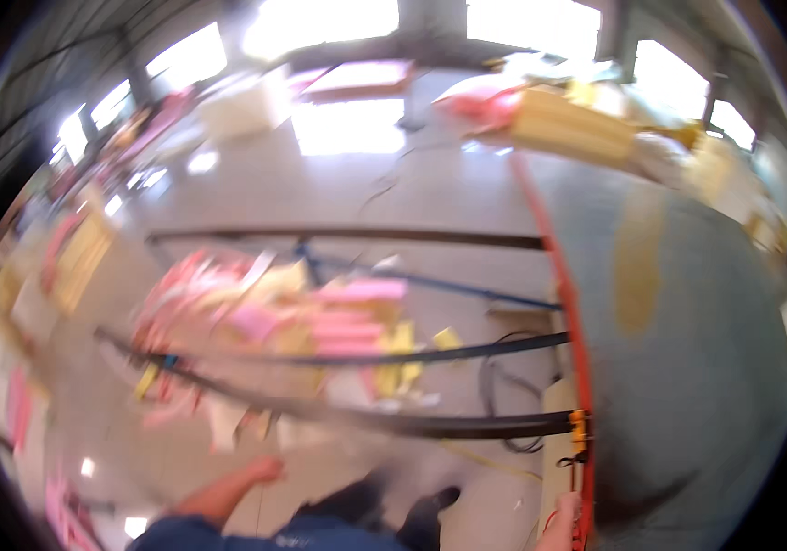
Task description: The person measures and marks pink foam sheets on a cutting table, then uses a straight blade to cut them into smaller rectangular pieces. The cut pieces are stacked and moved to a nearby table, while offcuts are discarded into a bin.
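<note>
My left hand [265, 470] hangs over the floor in front of me, with nothing visible in it and its fingers smeared by motion. At the lower right, my right hand [563, 516] is beside the red edge [560, 275] of a large grey-green table [696, 386]. Red parts show right next to it, but whether its fingers grip them cannot be made out. Just beyond this hand, an orange fitting [579, 427] sits on the table edge, where a dark bar [467, 425] meets it.
More dark bars [366, 237] extend left from the table, over a heap of pink and yellow foam scraps [320, 321]. A dark cable [494, 376] loops below the bars. Foam blocks [81, 262] stand at the left; a big yellow block [572, 124] lies beyond the table.
</note>
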{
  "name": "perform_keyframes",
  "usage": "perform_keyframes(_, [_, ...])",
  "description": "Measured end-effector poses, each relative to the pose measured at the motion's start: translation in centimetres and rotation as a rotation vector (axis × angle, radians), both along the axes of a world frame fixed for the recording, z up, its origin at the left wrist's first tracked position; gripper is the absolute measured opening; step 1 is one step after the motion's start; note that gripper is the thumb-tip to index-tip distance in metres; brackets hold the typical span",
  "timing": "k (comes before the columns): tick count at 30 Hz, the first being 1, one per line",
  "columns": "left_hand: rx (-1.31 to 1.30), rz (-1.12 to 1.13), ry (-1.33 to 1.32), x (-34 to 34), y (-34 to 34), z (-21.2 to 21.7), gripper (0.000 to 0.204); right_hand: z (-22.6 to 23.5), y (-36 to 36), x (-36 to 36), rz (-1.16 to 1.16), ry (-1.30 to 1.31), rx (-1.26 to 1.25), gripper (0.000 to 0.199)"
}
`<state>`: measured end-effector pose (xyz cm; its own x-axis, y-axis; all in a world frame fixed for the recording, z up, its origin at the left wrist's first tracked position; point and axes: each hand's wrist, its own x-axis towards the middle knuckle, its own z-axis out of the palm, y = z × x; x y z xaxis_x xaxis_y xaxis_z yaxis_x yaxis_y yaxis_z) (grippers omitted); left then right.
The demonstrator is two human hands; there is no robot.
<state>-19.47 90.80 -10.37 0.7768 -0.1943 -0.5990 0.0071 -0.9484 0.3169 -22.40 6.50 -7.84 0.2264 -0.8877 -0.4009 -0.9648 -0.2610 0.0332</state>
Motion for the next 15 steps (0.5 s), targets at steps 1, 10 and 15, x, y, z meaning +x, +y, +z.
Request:
perform_keyframes(1, [-0.094, 0.157, -0.118, -3.0, 1.0, 0.0, 0.047, -0.1, 1.8, 1.9, 0.044, 0.051, -0.018, 0.048])
perform_keyframes(10, [-0.058, 0.37, 0.06, -8.5, -0.5, 6.0, 0.058, 7.6, 8.9, 2.9, 0.096, 0.132, 0.09, 0.044])
perform_keyframes(15, [-0.065, 0.546, 0.022, -14.4, 3.8, 5.9, 0.055, 11.4, 14.9, 3.6, 0.194, -0.02, 0.098, 0.033])
